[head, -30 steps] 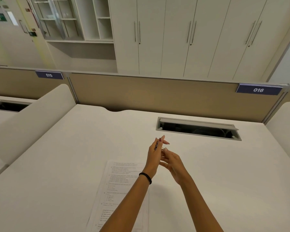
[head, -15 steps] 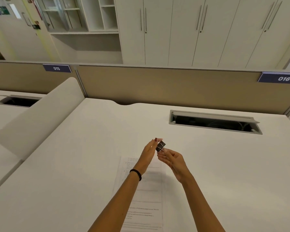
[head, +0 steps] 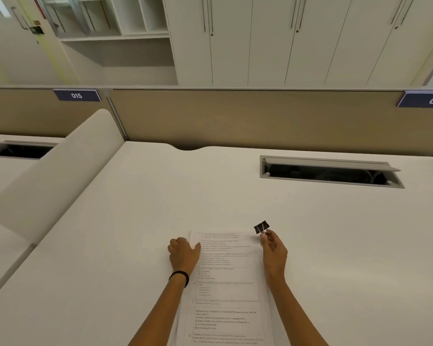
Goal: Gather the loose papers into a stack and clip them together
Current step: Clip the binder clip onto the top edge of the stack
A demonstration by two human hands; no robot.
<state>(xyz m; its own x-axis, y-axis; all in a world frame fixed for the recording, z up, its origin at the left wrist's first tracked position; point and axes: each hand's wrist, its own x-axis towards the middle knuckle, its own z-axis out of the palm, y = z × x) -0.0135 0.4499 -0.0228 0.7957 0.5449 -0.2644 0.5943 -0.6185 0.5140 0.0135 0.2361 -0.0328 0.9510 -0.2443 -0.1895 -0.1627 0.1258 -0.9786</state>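
Right hand [head: 273,248] pinches the binder clip [head: 261,227] by its wires, just off the papers' [head: 225,283] far right corner

Half a second ago both hands held the clip aloft; now the left hand [head: 184,253] sits at the papers' left edge, thumb on top, grip unclear; clipping looks close; sheet print unreadable; partition tags [head: 76,95] read 015 and 016.
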